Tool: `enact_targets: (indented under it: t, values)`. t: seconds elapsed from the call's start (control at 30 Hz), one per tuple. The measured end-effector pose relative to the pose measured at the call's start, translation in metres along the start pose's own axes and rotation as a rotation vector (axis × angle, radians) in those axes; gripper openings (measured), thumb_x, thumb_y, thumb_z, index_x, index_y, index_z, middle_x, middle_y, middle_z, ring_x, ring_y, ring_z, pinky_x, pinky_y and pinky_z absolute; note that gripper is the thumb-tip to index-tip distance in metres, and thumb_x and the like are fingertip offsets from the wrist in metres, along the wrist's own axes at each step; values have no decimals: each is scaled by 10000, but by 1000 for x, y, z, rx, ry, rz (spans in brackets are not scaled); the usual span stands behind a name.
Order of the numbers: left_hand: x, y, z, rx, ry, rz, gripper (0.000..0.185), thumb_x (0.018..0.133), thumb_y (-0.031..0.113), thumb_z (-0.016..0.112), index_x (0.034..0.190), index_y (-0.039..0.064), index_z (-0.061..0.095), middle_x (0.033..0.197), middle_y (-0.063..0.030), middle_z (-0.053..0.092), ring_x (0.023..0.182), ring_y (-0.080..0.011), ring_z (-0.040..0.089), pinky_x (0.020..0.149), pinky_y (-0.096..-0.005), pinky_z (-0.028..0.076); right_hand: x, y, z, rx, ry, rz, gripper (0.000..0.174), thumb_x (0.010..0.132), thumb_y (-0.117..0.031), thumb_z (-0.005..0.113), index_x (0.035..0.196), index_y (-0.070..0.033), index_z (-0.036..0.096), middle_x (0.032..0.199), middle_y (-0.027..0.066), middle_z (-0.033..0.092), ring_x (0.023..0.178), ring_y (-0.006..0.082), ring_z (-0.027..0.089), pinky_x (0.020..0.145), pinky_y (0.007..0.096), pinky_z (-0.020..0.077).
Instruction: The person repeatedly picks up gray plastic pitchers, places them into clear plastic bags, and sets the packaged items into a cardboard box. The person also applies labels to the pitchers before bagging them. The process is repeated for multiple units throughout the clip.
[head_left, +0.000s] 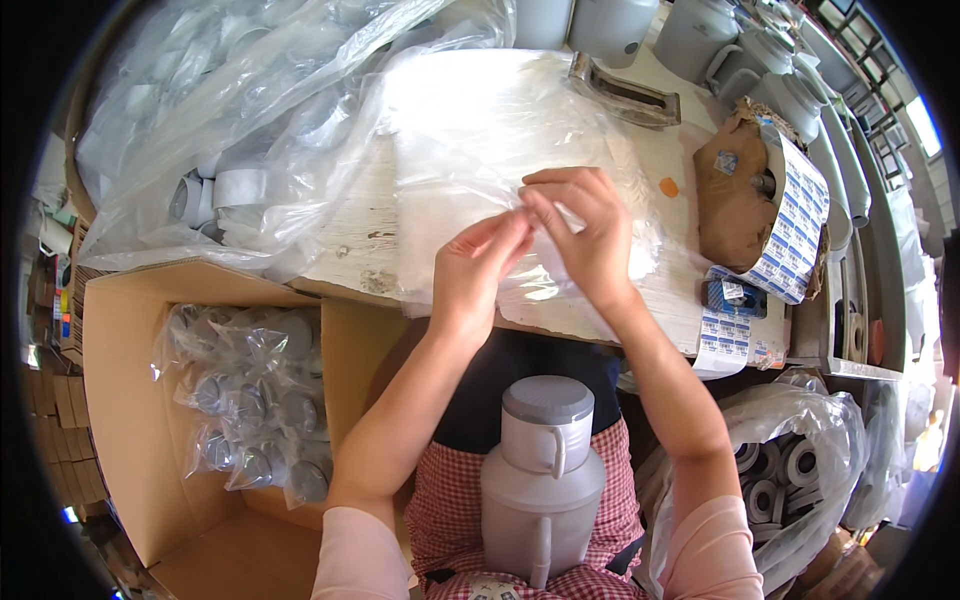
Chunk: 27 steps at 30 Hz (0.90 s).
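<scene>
Over a stack of clear plastic bags (435, 169) on the worktable, my two hands meet with their fingertips nearly touching. My left hand (472, 266) pinches the edge of a thin clear plastic bag (551, 274) between thumb and fingers. From the other side, my right hand (589, 225) grips the same bag edge; the exact hold is partly hidden by the fingers. A grey plastic jug (540, 510) stands upright on my lap, its handle towards me. On its top sits a handled cup (529, 442) with a darker grey lid (547, 399).
A cardboard box (127, 405) at left holds several bagged, grey-topped items (255, 401). Plastic sheeting (300, 97) covers grey parts. A metal bracket (626, 94), barcode label sheets (787, 217) and grey jugs (694, 37) lie beyond. Grey rings (765, 499) fill a bag at right.
</scene>
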<state>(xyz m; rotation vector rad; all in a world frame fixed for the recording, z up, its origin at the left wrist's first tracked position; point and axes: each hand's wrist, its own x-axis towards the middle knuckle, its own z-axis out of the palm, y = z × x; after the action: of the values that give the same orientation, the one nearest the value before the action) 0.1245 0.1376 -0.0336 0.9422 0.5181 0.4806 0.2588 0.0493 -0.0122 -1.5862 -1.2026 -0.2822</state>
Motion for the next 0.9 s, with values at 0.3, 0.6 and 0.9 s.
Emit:
enact_targets:
  t: [0.3,0.6,0.9]
  values:
    - [-73,13,-67,-532,-381,-29,130,1101,216,576,1056,95,589,757,61,508,640,-52,417,589,-229,350,-69,13,-108,1375,-252,1143,328,1082,-371,590,987,-69,678,754,6,635,633,159,577,605,296,503]
    - [-234,16,-83,357,-1167,-107,188,969,262,760,966,78,799,967,-77,802,819,-225,730,757,-365,528,-188,-117,-173,1182,-1199,443,153,925,-159,818,930,-7,799,907,136,778,794,205,727,699,343,545]
    - [-279,57,-10,1008,-868,882,466,938,108,610,1402,140,637,1562,-100,526,1484,-371,428,1185,-536,399,-312,-192,-249,489,-1573,960,229,981,-178,749,1182,-68,738,1038,155,743,930,324,710,832,369,566]
